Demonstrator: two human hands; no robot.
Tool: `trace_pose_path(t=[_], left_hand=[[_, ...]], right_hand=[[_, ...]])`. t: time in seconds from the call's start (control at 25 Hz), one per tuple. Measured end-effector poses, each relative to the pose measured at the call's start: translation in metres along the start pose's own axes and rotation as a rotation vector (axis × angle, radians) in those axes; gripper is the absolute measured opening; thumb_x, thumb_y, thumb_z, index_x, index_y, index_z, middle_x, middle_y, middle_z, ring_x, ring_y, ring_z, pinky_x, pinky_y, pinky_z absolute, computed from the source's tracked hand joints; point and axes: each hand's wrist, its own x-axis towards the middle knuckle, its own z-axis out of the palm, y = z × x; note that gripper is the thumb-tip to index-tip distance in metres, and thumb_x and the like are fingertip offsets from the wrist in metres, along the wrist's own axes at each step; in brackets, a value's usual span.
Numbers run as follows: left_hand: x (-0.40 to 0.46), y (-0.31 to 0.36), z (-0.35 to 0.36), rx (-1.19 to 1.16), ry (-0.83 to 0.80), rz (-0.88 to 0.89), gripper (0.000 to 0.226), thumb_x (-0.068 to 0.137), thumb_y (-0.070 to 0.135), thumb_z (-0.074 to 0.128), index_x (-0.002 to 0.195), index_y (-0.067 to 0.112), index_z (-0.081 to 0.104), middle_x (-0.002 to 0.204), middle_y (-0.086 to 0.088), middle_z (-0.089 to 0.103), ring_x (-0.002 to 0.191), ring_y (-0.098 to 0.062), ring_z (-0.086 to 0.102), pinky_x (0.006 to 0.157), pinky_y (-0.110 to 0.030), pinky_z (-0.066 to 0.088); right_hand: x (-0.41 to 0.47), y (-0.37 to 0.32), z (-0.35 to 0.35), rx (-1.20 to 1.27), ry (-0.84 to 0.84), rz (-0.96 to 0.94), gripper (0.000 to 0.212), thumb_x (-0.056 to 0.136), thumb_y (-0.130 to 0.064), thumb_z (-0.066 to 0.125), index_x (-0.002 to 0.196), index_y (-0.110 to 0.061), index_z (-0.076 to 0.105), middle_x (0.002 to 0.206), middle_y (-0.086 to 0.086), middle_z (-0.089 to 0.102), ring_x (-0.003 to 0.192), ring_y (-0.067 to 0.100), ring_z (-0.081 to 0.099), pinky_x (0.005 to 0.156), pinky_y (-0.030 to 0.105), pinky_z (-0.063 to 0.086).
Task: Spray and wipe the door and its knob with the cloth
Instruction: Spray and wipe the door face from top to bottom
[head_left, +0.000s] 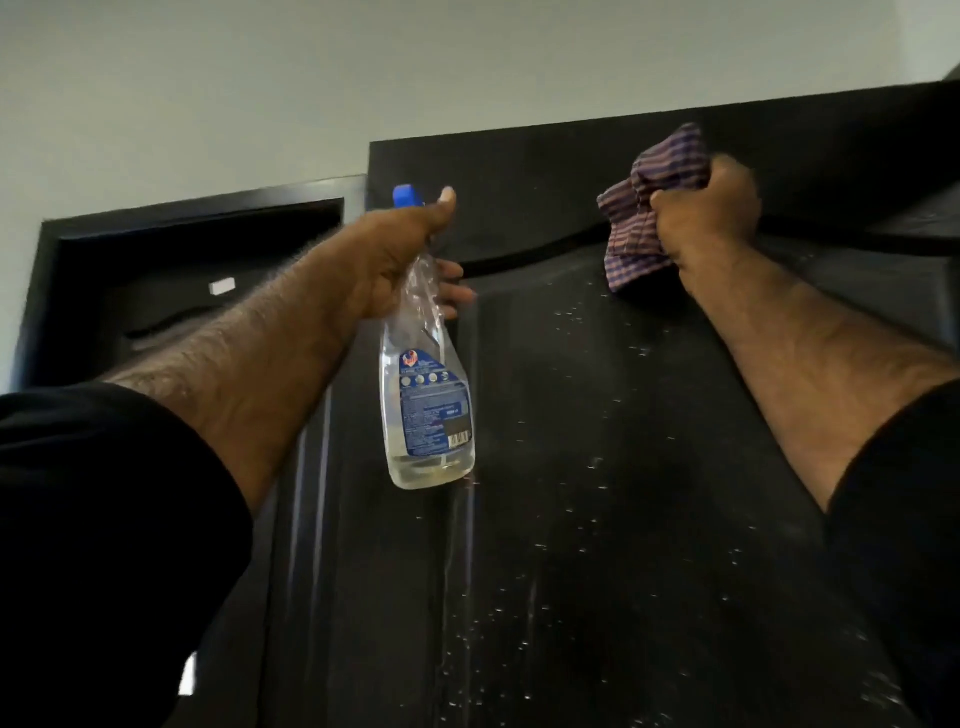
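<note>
Black sleeves nearest, both arms reaching up. Left hand (395, 260) grips the spray bottle (428, 395) by its neck, right hand (711, 213) bunches the striped cloth (639, 228) against the top of the black door (597, 467). Droplets all over the panel, so wiping's starting; next I'd drag the cloth downward. Knob's out of view.

Black door (597, 467), seen from below, top edge high in view. Panel face wet: droplets (571, 545) scattered across it, runs (460, 545) streaking down. Checked cloth (644, 208) against upper panel.
</note>
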Motion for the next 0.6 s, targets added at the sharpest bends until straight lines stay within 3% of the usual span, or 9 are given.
trace_pose_path(t=[0.08, 0.16, 0.24, 0.32, 0.4, 0.48, 0.6], left_hand=[[-0.002, 0.004, 0.033, -0.045, -0.055, 0.02, 0.066, 0.092, 0.059, 0.072, 0.136, 0.016, 0.047, 0.102, -0.016, 0.077, 0.073, -0.026, 0.08, 0.062, -0.044, 0.066], [-0.003, 0.009, 0.072, -0.062, -0.08, 0.055, 0.06, 0.092, 0.057, 0.073, 0.128, 0.015, 0.051, 0.086, -0.011, 0.074, 0.057, -0.018, 0.074, 0.056, -0.037, 0.063], [-0.004, 0.014, 0.109, -0.089, -0.105, 0.079, 0.054, 0.092, 0.056, 0.075, 0.121, 0.015, 0.054, 0.08, -0.007, 0.069, 0.051, -0.015, 0.069, 0.055, -0.035, 0.062], [-0.001, 0.019, 0.146, -0.103, -0.146, 0.069, 0.051, 0.091, 0.057, 0.076, 0.113, 0.015, 0.056, 0.078, -0.006, 0.067, 0.051, -0.014, 0.069, 0.057, -0.036, 0.063], [0.002, 0.022, 0.179, -0.119, -0.15, 0.057, 0.048, 0.091, 0.057, 0.075, 0.108, 0.016, 0.056, 0.076, -0.004, 0.066, 0.05, -0.013, 0.067, 0.056, -0.036, 0.063], [0.003, 0.024, 0.209, -0.127, -0.149, 0.06, 0.047, 0.091, 0.056, 0.075, 0.107, 0.016, 0.057, 0.08, -0.004, 0.065, 0.049, -0.012, 0.066, 0.054, -0.035, 0.062], [0.01, 0.024, 0.244, -0.113, -0.113, 0.07, 0.046, 0.09, 0.056, 0.076, 0.107, 0.017, 0.058, 0.086, -0.003, 0.065, 0.055, -0.012, 0.067, 0.053, -0.035, 0.062]], right_hand=[[0.011, 0.006, -0.033, -0.177, 0.131, -0.062, 0.031, 0.102, -0.012, 0.065, 0.133, -0.015, 0.066, 0.128, 0.002, 0.071, 0.108, 0.015, 0.07, 0.063, 0.016, 0.045], [0.024, 0.014, -0.081, -0.381, 0.273, -0.12, 0.034, 0.102, -0.017, 0.062, 0.136, -0.012, 0.062, 0.136, 0.01, 0.068, 0.124, 0.028, 0.066, 0.084, 0.029, 0.048], [0.04, 0.03, -0.129, -0.545, 0.388, -0.188, 0.042, 0.1, -0.022, 0.061, 0.142, -0.012, 0.056, 0.142, 0.018, 0.064, 0.131, 0.039, 0.06, 0.102, 0.042, 0.046], [0.062, 0.058, -0.166, -0.637, 0.425, -0.272, 0.046, 0.1, -0.015, 0.056, 0.145, -0.011, 0.051, 0.144, 0.021, 0.06, 0.133, 0.043, 0.057, 0.105, 0.048, 0.047], [0.082, 0.09, -0.181, -0.688, 0.345, -0.325, 0.048, 0.095, -0.013, 0.055, 0.143, -0.01, 0.05, 0.144, 0.022, 0.058, 0.13, 0.045, 0.058, 0.105, 0.05, 0.047], [0.097, 0.122, -0.177, -0.712, 0.222, -0.35, 0.053, 0.095, -0.026, 0.054, 0.145, -0.008, 0.049, 0.148, 0.025, 0.054, 0.134, 0.048, 0.055, 0.112, 0.055, 0.044], [0.12, 0.145, -0.162, -0.822, 0.04, -0.43, 0.075, 0.106, -0.055, 0.046, 0.164, -0.009, 0.032, 0.176, 0.018, 0.023, 0.165, 0.037, 0.016, 0.13, 0.061, 0.01]])
